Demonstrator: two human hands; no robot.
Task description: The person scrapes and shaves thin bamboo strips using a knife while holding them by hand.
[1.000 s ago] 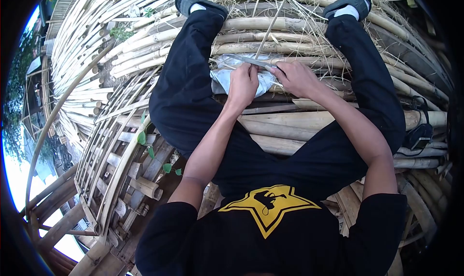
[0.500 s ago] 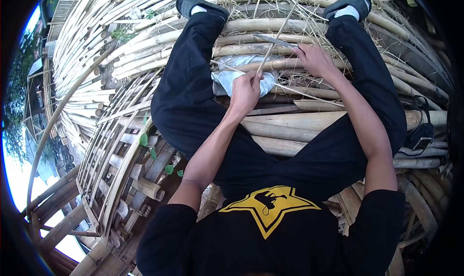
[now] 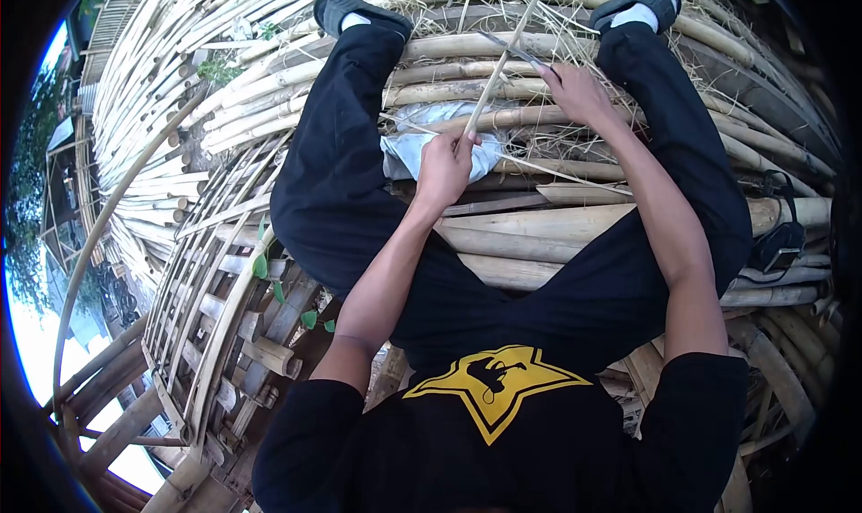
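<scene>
My left hand (image 3: 445,168) is closed round the near end of a thin bamboo strip (image 3: 499,66), which slants up and away to the right. In my right hand (image 3: 579,92) is the handle of a knife (image 3: 514,49). Its blade points left and meets or crosses the strip; whether it cuts into it I cannot tell. Beneath the left hand a pale cloth or plastic sheet (image 3: 404,154) lies over the bamboo poles.
Bamboo poles (image 3: 530,236) run crosswise between my legs, with thin shavings (image 3: 575,140) scattered over them. A bamboo lattice (image 3: 211,306) stands at the left. A small black device with a strap (image 3: 779,243) lies at the right. More poles (image 3: 153,109) are stacked at the far left.
My right hand and the knife have moved slightly up and away along the strip. The blade now points more steeply up. My left hand keeps its grip on the strip.
</scene>
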